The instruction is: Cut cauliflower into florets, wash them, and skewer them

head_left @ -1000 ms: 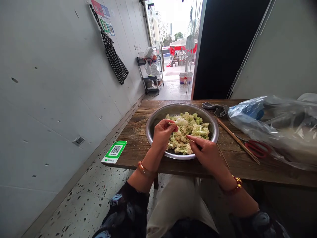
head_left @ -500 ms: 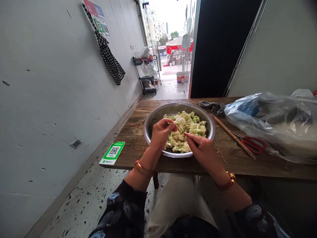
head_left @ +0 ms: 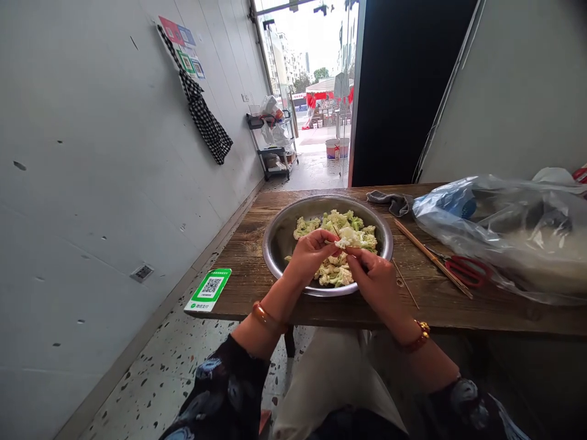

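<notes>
A stainless steel basin (head_left: 271, 249) of cauliflower florets (head_left: 306, 227) stands on the wooden table, and both my hands meet over its near side. Between the fingertips of my left hand (head_left: 310, 255) is a pale cauliflower floret (head_left: 349, 236). My right hand (head_left: 375, 278) is closed in a pinch against the floret, on a thin bamboo skewer whose tip (head_left: 336, 231) shows above the left fingers. Most of the skewer is hidden by the fingers and floret. A single skewer (head_left: 406, 283) lies on the table just right of the basin.
To the right lie a bundle of skewers (head_left: 431, 256), red-handled scissors (head_left: 468, 271) and a large clear plastic bag (head_left: 513, 238). A grey cloth (head_left: 392, 201) sits behind the basin. A green QR-code card (head_left: 210, 289) is at the table's left corner. A cart (head_left: 275, 150) stands by the doorway.
My hands have come closer together and slightly right. The skewer length that showed between them is now mostly hidden, with its tip showing past the floret.
</notes>
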Demonstrator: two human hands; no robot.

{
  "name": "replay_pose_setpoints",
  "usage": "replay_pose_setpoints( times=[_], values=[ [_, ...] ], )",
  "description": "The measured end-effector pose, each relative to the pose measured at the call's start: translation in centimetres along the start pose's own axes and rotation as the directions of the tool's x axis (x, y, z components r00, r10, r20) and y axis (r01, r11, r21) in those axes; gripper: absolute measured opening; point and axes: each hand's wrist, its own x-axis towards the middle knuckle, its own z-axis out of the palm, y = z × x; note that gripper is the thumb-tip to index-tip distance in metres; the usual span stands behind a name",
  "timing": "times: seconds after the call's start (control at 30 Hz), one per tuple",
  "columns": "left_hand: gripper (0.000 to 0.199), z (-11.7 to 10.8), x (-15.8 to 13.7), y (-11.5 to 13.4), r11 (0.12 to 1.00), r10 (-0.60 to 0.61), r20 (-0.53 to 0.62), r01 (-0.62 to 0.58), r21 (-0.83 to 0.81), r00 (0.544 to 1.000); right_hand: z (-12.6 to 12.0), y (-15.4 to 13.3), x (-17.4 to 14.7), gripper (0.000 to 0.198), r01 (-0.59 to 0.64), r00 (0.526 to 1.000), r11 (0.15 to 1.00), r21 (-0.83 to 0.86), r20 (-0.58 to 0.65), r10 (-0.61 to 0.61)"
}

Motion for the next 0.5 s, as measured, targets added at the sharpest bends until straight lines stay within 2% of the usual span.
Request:
replay_pose_setpoints(
  times=[0.27, 0.5],
  values=[
    [0.038, 0.08, -0.12, -0.08, 0.982, -0.169, -0.029, 0.165, -0.095, 0.985, 0.69, 0.59, 0.03, 0.028, -0.001, 1.000, 1.000, -0.020, 0.018, 0.001],
    [0.037, -0.18, 0.08, -0.18, 0.977, -0.174, -0.033, 0.169, -0.128, 0.984, 0.47, 0.65, -0.03, 0.033, 0.016, 0.995, 0.998, -0.065, 0.099, -0.010]
  ],
)
